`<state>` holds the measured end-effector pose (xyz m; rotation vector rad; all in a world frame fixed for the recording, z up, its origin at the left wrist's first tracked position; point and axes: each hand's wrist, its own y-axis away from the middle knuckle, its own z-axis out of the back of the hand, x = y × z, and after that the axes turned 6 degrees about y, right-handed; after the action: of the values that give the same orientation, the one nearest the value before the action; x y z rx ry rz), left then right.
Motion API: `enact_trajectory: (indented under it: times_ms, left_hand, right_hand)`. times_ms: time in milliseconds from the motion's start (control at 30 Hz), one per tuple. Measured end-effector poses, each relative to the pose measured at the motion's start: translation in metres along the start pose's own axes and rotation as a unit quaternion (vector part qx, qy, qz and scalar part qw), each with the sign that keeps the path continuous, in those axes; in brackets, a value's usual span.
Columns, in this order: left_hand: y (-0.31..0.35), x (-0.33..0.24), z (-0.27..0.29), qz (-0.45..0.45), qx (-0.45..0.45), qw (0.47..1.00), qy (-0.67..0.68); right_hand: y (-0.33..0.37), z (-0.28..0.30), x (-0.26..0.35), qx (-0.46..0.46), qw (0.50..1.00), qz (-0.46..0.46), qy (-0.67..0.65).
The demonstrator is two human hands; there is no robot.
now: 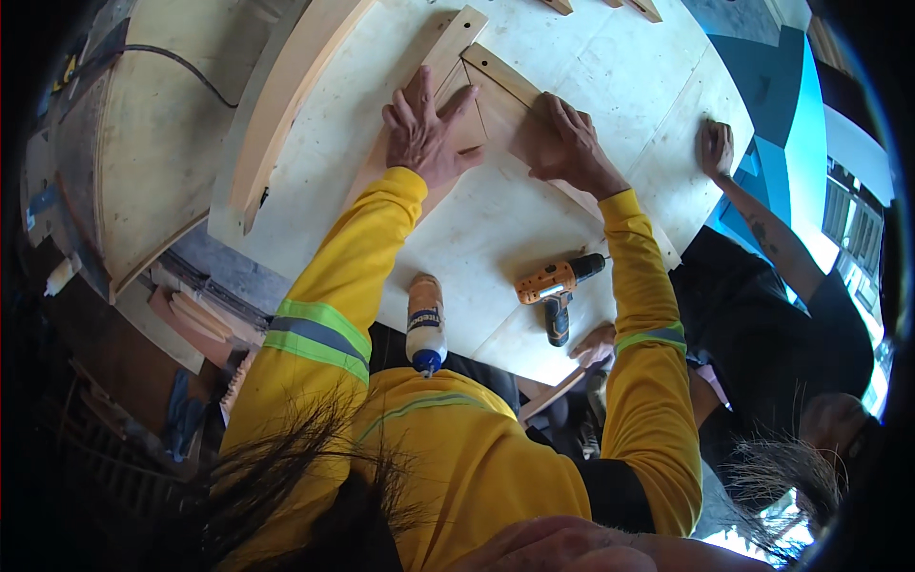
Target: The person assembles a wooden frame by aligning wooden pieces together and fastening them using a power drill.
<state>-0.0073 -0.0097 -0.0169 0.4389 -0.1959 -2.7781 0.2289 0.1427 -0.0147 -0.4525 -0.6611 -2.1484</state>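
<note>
Fingers (424,91) on boards (501,76), pale tabletop (477,238), timber-cluttered room (143,329)

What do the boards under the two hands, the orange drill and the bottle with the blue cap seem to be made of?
Boards: wood, apparently unvarnished; pale tan colour and dull surface suggest it.
Drill: probably hard plastic casing, smooth and orange, judging by its moulded shape.
Bottle: probably smooth plastic, given its rounded body and blue cap; the exact kind is unclear.

Two yellow-sleeved hands (424,133) (578,154), one cordless drill (548,282), one squeeze bottle (425,321)
</note>
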Motion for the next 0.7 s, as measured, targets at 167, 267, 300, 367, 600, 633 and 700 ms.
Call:
enact_trajectory:
  times_ms: [167,267,300,367,600,633,700]
  left_hand:
    - [-0.001,0.002,0.002,0.001,0.017,1.0,0.003]
    - [-0.002,0.001,-0.001,0.0,0.016,1.0,0.008]
    - [-0.002,0.002,-0.001,0.0,0.012,1.0,0.011]
    - [-0.001,0.001,-0.002,-0.001,0.011,1.0,0.014]
    - [-0.001,-0.001,0.0,0.004,0.021,0.999,0.028]
    - [-0.001,0.0,0.0,0.004,0.022,0.999,0.027]
    - [-0.002,-0.001,0.0,0.006,0.022,0.999,0.028]
  right_hand:
    - [0.002,0.006,0.018,-0.018,0.999,-0.01,0.027]
    - [0.018,0.004,0.024,-0.051,0.995,-0.007,0.088]
    - [0.026,0.0,0.025,-0.074,0.988,-0.002,0.137]
    - [0.041,-0.007,0.022,-0.095,0.978,0.001,0.183]
    - [0.064,-0.012,-0.015,-0.059,0.988,0.017,0.139]
    - [0.063,-0.012,-0.018,-0.059,0.989,0.017,0.137]
    - [0.06,-0.01,-0.024,-0.07,0.989,0.032,0.13]
